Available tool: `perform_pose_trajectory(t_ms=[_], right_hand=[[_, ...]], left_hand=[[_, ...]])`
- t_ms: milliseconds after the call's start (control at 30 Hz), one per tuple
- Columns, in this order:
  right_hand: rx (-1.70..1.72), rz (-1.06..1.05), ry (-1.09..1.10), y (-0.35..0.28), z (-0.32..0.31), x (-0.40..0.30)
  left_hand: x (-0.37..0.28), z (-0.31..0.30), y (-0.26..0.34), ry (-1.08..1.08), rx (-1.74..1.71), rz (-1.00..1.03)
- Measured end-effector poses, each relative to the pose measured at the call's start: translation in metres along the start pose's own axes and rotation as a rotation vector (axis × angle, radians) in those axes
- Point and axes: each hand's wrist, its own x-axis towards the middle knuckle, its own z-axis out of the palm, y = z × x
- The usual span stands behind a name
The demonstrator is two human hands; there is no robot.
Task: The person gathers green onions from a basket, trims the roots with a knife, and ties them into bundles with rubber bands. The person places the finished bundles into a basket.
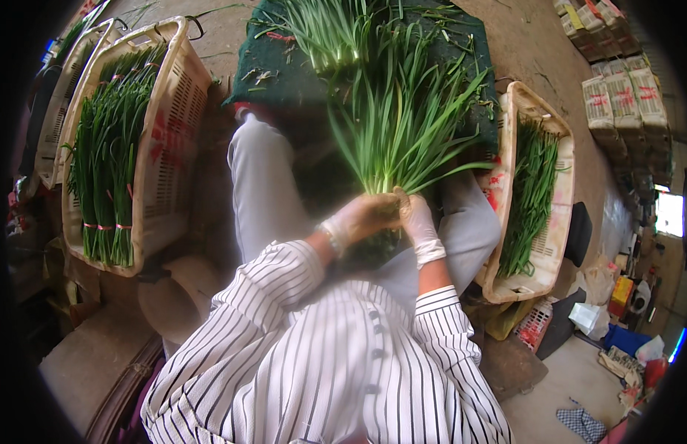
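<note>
A loose bunch of garlic chives (399, 127) fans out away from me over the front of a green cloth-covered table (299, 89). My left hand (365, 215), in a thin translucent glove, closes around the pale stem ends. Pressed against it, my right hand (417, 217), gloved too, grips the same stem ends from the other side. The stem tips are hidden behind my fingers. Farther up the cloth lies a pile of chives (332, 33), its pale ends towards me.
At left, a plastic crate (171, 116) holds chive bundles (107, 194) tied with pink bands; another crate (55, 122) stands behind it. Chives (527, 194) also lie in a crate (504, 166) at right. Stacked crates (626, 100) stand farther right. Scraps litter the cloth.
</note>
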Motion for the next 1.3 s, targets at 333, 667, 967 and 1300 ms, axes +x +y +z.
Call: perform_pose_trajectory(t_ms=[333,667,967,1300], right_hand=[[-0.687,-0.108,0.309,-0.035,-0.023,-0.013],[-0.566,-0.191,0.336,-0.087,-0.008,0.007],[0.113,-0.186,0.134,-0.065,-0.029,-0.033],[1.16,-0.316,0.245,-0.012,-0.112,-0.092]], left_hand=[[-0.002,0.006,0.0,-0.166,-0.261,-0.023],[0.012,-0.026,-0.008,-0.198,-0.075,-0.039],[0.009,-0.009,-0.006,-0.174,-0.09,-0.007],[0.012,-0.003,0.003,-0.304,-0.242,-0.104]])
